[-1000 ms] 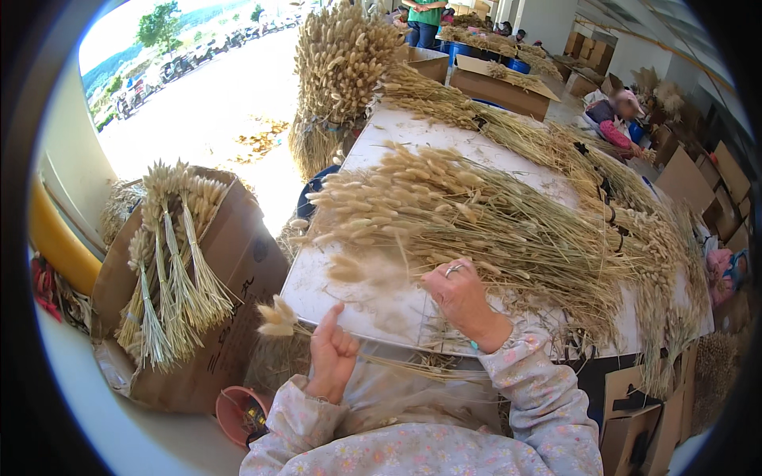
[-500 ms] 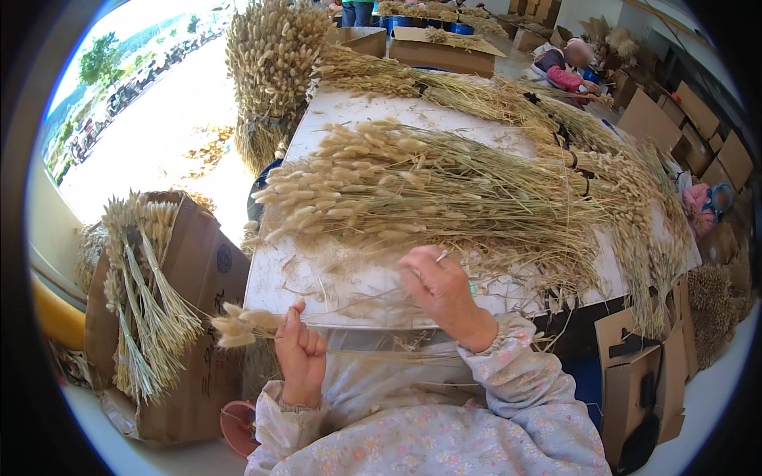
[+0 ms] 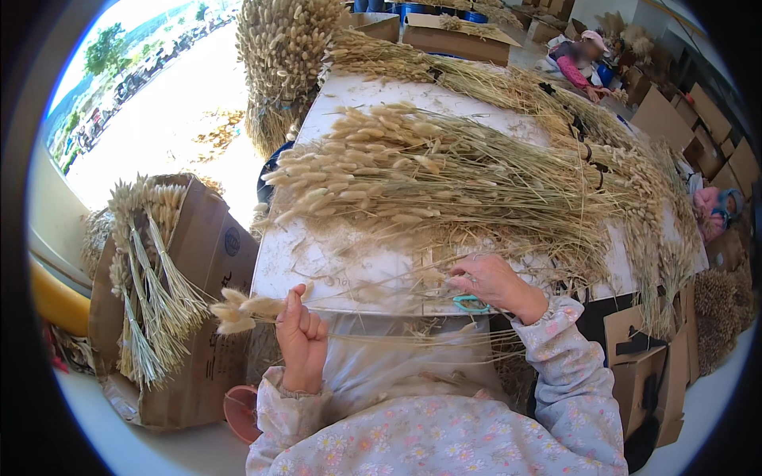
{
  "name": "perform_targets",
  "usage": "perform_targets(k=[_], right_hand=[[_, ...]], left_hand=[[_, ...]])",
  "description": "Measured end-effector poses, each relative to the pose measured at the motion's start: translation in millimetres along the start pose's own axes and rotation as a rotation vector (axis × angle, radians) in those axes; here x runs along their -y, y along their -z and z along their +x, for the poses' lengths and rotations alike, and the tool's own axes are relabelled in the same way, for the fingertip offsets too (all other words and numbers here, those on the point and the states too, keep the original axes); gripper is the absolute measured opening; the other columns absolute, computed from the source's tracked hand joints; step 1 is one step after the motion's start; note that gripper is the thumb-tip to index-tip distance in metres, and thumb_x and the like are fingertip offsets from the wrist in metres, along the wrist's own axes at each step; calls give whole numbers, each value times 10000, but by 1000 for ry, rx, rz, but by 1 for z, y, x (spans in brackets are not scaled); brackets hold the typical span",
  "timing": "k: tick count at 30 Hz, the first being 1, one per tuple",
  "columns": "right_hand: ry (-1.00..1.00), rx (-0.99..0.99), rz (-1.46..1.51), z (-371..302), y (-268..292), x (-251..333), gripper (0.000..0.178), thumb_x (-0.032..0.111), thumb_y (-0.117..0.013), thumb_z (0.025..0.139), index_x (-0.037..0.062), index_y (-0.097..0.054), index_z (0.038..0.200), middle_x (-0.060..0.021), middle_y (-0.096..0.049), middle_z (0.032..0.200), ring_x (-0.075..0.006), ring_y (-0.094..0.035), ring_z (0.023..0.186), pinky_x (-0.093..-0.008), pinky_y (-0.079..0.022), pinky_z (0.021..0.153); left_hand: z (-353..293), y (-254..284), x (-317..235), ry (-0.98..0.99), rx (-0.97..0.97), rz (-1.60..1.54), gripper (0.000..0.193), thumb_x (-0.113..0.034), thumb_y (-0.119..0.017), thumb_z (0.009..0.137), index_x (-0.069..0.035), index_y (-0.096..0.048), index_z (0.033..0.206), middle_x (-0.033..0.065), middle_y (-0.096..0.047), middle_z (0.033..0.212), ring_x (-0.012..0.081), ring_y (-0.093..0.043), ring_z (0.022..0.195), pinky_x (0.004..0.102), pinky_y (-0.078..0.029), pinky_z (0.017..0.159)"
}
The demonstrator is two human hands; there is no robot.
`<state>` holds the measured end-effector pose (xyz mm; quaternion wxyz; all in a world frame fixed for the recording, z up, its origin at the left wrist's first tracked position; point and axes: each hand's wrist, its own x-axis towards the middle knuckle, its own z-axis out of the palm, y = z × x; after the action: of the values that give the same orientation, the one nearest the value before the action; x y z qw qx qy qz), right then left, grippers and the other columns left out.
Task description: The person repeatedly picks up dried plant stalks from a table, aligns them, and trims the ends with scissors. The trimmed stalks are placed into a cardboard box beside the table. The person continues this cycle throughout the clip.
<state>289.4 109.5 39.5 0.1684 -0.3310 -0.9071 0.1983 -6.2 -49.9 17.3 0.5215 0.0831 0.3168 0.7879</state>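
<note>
My left hand (image 3: 303,337) is closed around a small bunch of dried bunny-tail grass (image 3: 238,311), its fluffy heads pointing left past the table's front edge. From that fist the thin stems run right, blurred, towards my right hand (image 3: 496,282). The fingers of my right hand are drawn together at the table's front edge; what is between them is too blurred to make out. Teal scissor handles (image 3: 471,303) show just below those fingers. Beyond both hands a large pile of bunny-tail grass (image 3: 444,170) lies across the white table (image 3: 305,274), heads to the left.
Tied bundles (image 3: 468,75) line the table's far and right sides. At left, a cardboard box (image 3: 210,262) holds bunches (image 3: 151,270) hanging over its side; a pink bucket (image 3: 242,412) sits below. More boxes (image 3: 643,373) stand at right. A person (image 3: 579,59) sits at the far right.
My right hand has moved right and slightly down, away from my left hand, uncovering the scissor handles. My left hand keeps its hold on the bunch. The whole view has shifted slightly.
</note>
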Motion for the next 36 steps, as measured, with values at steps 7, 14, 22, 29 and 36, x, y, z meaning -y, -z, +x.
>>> perform_targets(k=[7, 14, 22, 29, 36], right_hand=[[-253, 192, 607, 2, 14, 23, 166, 202, -613, 882, 60, -696, 901, -47, -605, 643, -107, -533, 555, -260, -433, 539], [-262, 224, 409, 1, 44, 36, 181, 195, -592, 892, 42, -688, 885, -53, -634, 675, -141, -565, 571, -289, -439, 548], [187, -141, 150, 37, 27, 77, 132, 146, -583, 846, 47, -629, 771, -122, -619, 770, -316, -594, 705, -417, -469, 622], [435, -500, -100, 86, -36, 170, 111, 135, -585, 729, 51, -648, 765, -115, -643, 844, -261, -610, 884, -397, -467, 821], [310, -300, 53, 98, -64, 194, 145, 149, -591, 714, 34, -643, 786, -142, -640, 965, -286, -627, 906, -395, -457, 847]], left_hand=[[1, -2, -2, -5, -37, 21, 204, -239, -500, 990, -65, -554, 1081, -94, -189, 524, 23, -149, 429, 222, -157, 417], [2, -5, -2, 1, -60, 47, 208, -243, -502, 989, -63, -558, 1077, -94, -188, 524, 24, -151, 428, 222, -160, 417], [-1, -9, -3, 6, -21, 79, 205, -254, -517, 982, -82, -553, 1088, -91, -171, 509, 30, -134, 416, 222, -155, 409], [-6, -17, -5, -83, 107, 67, 189, -241, -518, 980, -63, -580, 993, -103, -224, 532, 14, -191, 428, 214, -166, 404], [-8, -7, -3, -125, 36, 147, 167, -197, -528, 960, -144, -528, 802, -118, -330, 551, -13, -283, 448, 176, -217, 407]])
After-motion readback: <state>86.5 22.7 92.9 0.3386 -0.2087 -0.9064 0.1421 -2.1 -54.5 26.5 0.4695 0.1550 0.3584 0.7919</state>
